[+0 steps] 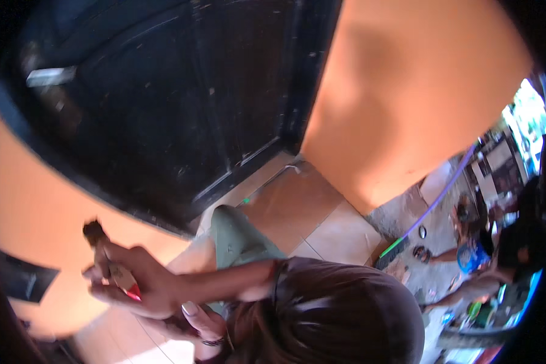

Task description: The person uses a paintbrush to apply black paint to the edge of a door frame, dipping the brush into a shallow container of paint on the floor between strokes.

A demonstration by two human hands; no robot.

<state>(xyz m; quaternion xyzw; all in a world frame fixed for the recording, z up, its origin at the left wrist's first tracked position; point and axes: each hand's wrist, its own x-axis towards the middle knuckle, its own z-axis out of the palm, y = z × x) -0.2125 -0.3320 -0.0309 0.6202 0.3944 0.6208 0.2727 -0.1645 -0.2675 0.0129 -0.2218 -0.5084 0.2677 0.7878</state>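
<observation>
My right hand [141,280] reaches across to the left from a brown sleeve, its fingers closed around a paintbrush [125,281]. Dark, clumped bristles stick up past the fingers toward the orange wall. A wooden handle with a red end shows in the palm. Just below is my left hand [203,323], with the thumb raised and a dark bracelet at the wrist. Its fingers run behind or under my right hand and are mostly hidden, so I cannot tell whether they hold anything. My knee, in green cloth [239,239], is beside the right forearm.
A dark panelled door [164,109] with a silver handle [51,76] stands ahead, between orange walls [406,91]. Tiles [297,203] cover the floor. At right, a broom [428,217] with a purple-green handle leans near another person [467,279] among scattered items. A dark panel [27,276] is far left.
</observation>
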